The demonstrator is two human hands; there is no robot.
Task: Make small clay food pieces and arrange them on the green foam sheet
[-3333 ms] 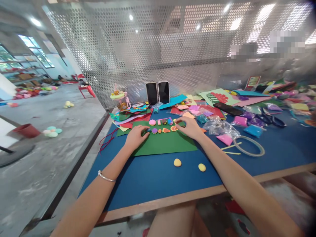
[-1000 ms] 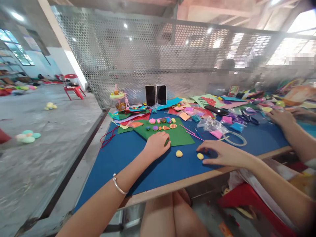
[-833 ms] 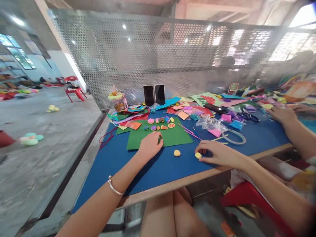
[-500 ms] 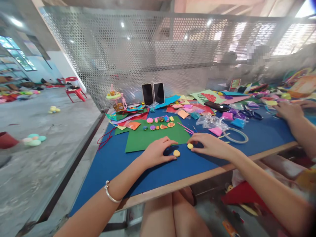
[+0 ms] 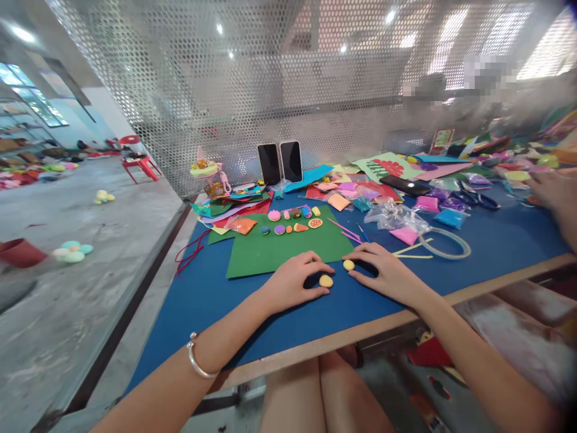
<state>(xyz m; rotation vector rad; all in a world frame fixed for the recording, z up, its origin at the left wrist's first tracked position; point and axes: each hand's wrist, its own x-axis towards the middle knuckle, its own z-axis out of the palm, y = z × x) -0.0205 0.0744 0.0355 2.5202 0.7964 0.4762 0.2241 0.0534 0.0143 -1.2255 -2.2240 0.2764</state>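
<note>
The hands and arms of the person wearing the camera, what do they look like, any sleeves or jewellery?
Both forearms are bare, no sleeves in view. The left hand has a thin silver bangle at the wrist. The right hand shows no rings, watch or gloves.

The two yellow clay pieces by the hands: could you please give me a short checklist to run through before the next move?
1. Left hand at the left yellow piece, fingertips touching: ok.
2. Right hand at the right yellow piece: ok.
3. Either piece lifted off the blue table: not ok, both lie on it.
4. Green sheet flat, with bare room at its near edge: ok.
5. Firmness of grip: cannot tell.
</note>
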